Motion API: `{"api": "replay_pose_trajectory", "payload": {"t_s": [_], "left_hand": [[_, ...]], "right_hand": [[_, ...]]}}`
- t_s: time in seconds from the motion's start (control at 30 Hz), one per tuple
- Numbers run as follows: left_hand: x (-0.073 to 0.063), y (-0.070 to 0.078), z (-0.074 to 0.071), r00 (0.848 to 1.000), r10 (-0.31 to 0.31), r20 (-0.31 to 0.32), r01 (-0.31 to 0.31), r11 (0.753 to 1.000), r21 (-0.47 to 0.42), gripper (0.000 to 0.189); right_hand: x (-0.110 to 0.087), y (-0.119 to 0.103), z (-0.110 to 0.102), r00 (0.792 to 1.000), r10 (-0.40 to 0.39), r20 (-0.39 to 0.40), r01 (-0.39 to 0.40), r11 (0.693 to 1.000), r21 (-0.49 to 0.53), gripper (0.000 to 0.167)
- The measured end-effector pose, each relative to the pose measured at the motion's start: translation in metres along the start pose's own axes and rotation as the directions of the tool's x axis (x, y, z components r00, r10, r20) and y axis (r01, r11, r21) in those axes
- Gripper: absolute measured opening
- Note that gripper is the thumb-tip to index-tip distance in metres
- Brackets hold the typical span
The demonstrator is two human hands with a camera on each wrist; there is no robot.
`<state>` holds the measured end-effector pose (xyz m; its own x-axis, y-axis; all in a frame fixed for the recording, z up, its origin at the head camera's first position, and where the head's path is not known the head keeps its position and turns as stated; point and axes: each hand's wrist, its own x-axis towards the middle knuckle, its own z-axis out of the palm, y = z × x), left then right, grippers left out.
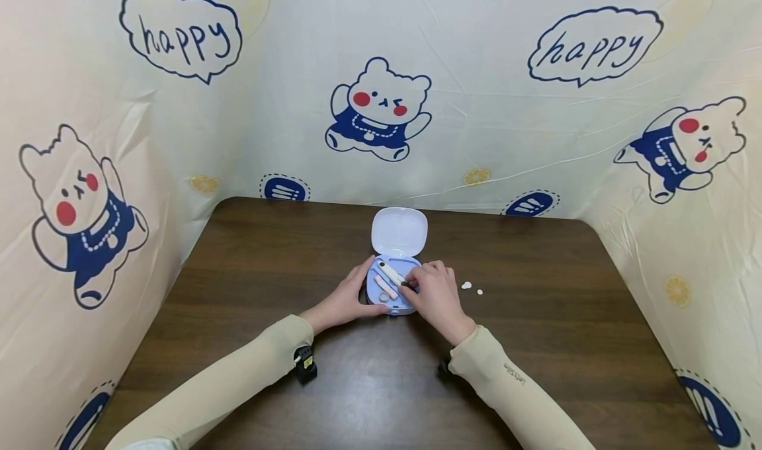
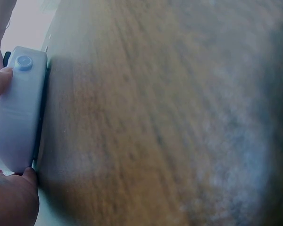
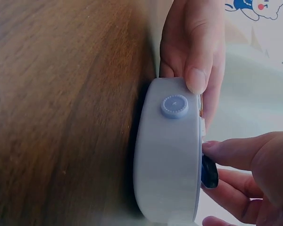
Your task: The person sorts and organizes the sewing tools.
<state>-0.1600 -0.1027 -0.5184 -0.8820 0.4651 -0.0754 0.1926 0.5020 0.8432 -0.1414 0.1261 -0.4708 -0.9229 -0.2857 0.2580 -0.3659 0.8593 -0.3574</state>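
Note:
A pale blue case (image 1: 372,296) with rounded corners lies on the table, its whitish lid (image 1: 399,231) raised at the back. My left hand (image 1: 345,301) grips the case by its left side, with the thumb at the front near a round button (image 3: 174,105). In the case lie a white stick-like tool (image 1: 389,271), a shorter white tube (image 1: 385,286) and a small round piece (image 1: 383,298). Over the right half, my right hand (image 1: 437,298) pinches a small dark piece (image 3: 209,171) at the case's top edge. Whether it joins the white tool, I cannot tell.
Small white pieces (image 1: 467,285) lie on the brown table (image 1: 536,344) to the right of the case. A printed cloth (image 1: 476,126) hangs behind the table and along both sides. Each forearm wears a small black wrist camera (image 1: 305,365).

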Motion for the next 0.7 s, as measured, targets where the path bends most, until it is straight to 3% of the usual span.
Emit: {"api": "replay_pose_trajectory", "payload": {"t_s": [0.7], "left_hand": [[0.0010,-0.0004,0.0004,1.000,0.000,0.005,0.000,1.000,0.006,0.117]], "right_hand": [[-0.0015,-0.0033,-0.0001,0.998,0.057,-0.021,-0.056,0.998,0.038,0.020]]}}
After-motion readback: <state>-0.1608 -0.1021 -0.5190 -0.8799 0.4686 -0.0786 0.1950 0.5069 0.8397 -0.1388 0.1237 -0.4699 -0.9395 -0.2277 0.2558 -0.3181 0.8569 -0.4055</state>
